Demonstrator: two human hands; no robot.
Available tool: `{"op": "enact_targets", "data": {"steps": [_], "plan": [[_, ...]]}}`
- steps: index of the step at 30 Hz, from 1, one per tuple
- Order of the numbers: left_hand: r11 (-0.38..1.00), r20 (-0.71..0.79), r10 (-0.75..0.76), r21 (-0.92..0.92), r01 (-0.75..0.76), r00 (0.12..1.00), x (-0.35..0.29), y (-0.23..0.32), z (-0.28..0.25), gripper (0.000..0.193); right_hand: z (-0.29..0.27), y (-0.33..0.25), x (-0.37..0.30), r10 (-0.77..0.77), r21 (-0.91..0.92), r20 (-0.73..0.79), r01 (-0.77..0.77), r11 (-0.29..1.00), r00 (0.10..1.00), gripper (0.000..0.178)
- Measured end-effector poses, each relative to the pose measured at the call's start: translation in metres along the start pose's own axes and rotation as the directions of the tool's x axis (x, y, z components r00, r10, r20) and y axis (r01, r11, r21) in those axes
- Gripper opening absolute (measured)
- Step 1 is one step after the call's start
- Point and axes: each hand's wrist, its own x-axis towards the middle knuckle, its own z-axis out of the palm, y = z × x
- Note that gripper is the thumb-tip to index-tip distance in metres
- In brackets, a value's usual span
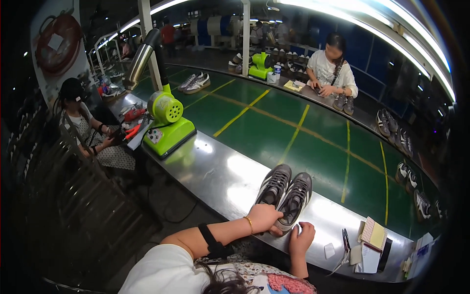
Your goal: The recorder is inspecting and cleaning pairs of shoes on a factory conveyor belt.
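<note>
A pair of dark grey sneakers with pale side stripes rests side by side on the metal bench in front of me, toes pointing away. My left hand [264, 218] grips the heel end of the right-hand sneaker [295, 198], with its fingers at the shoe's opening. Beside it, the left-hand sneaker [274, 185] lies partly behind my left hand. Just right of the gripped heel, my right hand [301, 239] is raised at the bench edge, fingers loosely bent and apart, holding nothing.
A lime-green blower [169, 122] with a metal nozzle stands left on the metal bench [220, 181]. Beyond runs a green conveyor belt [254, 127] carrying another sneaker pair [194, 83]. Notebooks [373, 240] and tweezers-like tools [346, 241] lie right. Co-workers sit left and across.
</note>
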Motion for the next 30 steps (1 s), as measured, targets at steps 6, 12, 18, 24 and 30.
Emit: {"op": "enact_targets", "data": {"steps": [6,12,18,24,30], "plan": [[0.988,-0.09,-0.061,-0.147,0.048,0.994,-0.003,-0.017,-0.01,0.059,0.001,-0.004,0.0,0.023,-0.124,-0.025,-0.026,0.992,0.999,0.029],[0.464,-0.405,-0.303,-0.854,-0.238,0.863,-0.037,-0.05,-0.033,0.062,0.009,-0.006,0.002,-0.064,-0.175,0.086,0.079,0.981,0.994,0.04],[0.238,-0.48,-0.606,-0.87,-0.432,0.634,-0.108,-0.043,-0.088,0.071,0.004,0.002,0.004,0.026,-0.303,0.093,0.004,0.953,0.995,0.043],[0.775,-0.794,-0.607,-0.581,-0.248,-0.038,-0.222,-0.059,-0.124,0.06,0.003,-0.003,-0.001,0.026,-0.291,0.148,0.018,0.957,0.989,0.046],[0.824,-0.927,-0.05,-0.249,0.509,-0.372,-0.35,-0.096,-0.153,0.058,0.0,0.0,-0.001,-0.022,-0.322,0.141,0.067,0.944,0.99,0.044]]}}
